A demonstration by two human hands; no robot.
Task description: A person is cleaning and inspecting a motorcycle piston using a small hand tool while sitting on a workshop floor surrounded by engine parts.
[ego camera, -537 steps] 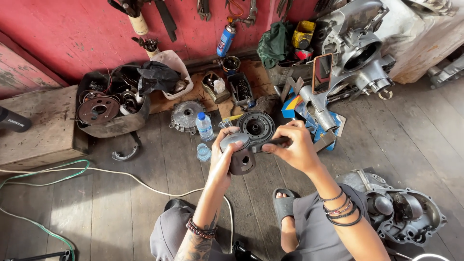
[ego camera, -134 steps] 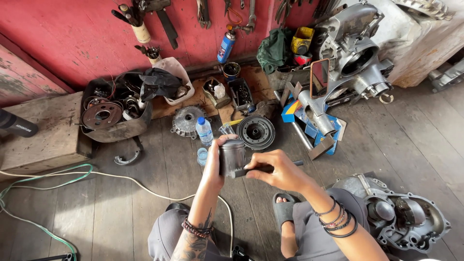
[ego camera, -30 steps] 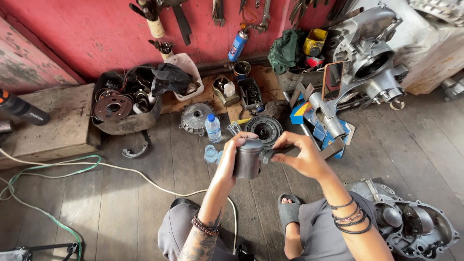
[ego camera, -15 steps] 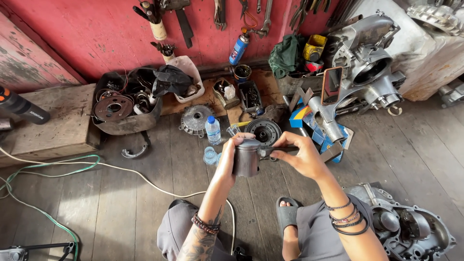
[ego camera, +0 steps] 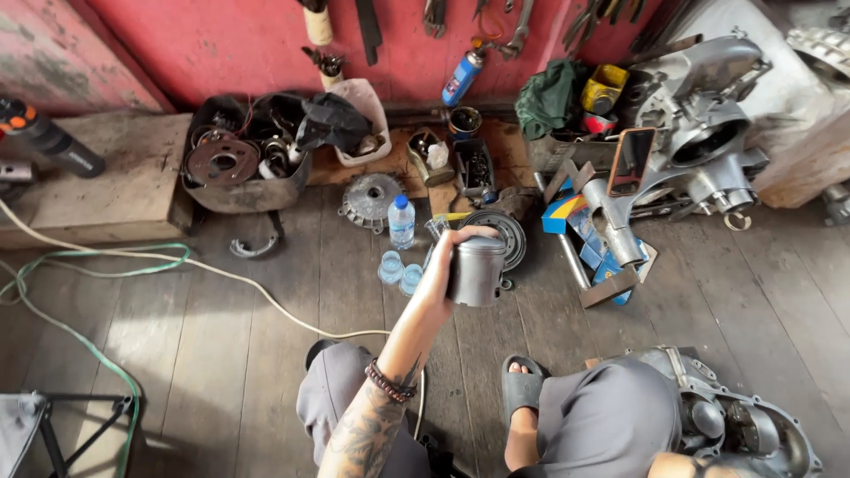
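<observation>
L hand (ego camera: 440, 281) at frame centre, fingers wrapped round a grey metal piston (ego camera: 477, 270), held upright above the wood floor (ego camera: 221, 354); piston sits on the hand's right side, thumb over its top edge. R hand not visible in frame, can't tell its state. Just behind the piston: round clutch part (ego camera: 501, 232). Water bottle (ego camera: 401, 221) left of it, 2 clear cups (ego camera: 398, 271) near the wrist. Engine case (ego camera: 744, 425) lower right. Parts tub (ego camera: 243, 159) upper left.

Water bottle (ego camera: 401, 220), blue spray can (ego camera: 464, 78), engine casing (ego camera: 708, 124).
</observation>
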